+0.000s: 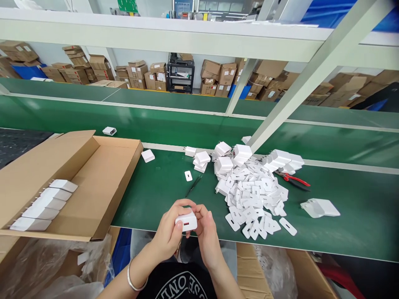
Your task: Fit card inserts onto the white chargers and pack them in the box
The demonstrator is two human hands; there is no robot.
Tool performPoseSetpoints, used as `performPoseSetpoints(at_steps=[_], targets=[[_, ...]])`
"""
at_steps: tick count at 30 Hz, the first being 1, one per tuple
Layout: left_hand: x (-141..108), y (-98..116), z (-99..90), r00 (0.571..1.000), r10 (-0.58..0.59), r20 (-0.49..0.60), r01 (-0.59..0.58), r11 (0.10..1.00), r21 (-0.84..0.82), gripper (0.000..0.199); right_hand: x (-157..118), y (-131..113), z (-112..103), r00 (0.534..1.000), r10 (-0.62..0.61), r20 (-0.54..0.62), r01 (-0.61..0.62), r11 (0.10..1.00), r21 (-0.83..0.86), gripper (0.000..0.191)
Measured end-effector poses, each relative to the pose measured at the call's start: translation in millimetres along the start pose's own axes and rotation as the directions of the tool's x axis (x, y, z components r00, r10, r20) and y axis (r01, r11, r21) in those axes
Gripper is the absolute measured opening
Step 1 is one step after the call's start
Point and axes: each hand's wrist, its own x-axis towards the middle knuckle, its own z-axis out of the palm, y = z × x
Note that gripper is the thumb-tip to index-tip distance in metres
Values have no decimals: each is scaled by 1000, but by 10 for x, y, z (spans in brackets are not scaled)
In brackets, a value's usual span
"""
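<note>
A white USB charger point(188, 223), its port end facing me, is above the table's front edge. My left hand point(168, 232) is closed around it, thumb on its near side. My right hand point(208, 234) has its curled fingers against the charger's right side, the thumb standing apart; some fingertips are hidden behind the charger. Beyond my hands a black pair of tweezers point(193, 185) and a single white faceplate point(188, 176) lie on the green table. To the right is a heap of slotted white faceplates point(254, 195), with several white charger bodies point(224, 164) at its back.
An open cardboard box point(120, 166) at the left holds a row of chargers point(46, 206). Red-handled pliers point(294, 180) and another charger point(321, 207) lie at the right. A slanted white post point(289, 95) rises behind the heap. Plastic-lined boxes point(277, 265) stand below the table edge.
</note>
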Motion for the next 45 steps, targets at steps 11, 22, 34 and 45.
performPoseSetpoints(at_steps=[11,22,34,45], targets=[[70,125,-53,936,-260,-237,190,941,-281,43,6,90,-9,982,-178,59,185,971,-152,42],[-32,285,-156,878,-477,-34,350,691,-633,63,120,-32,-103,930,-183,319,336,775,-535,55],[38,616,-2567,820,-34,-572,541,372,754,48,179,277,-769,950,-293,-106,147,722,-676,28],[-251,435,-3396,766,-39,-642,614,-254,748,34,139,246,-1057,803,-596,-17,118,187,-975,37]])
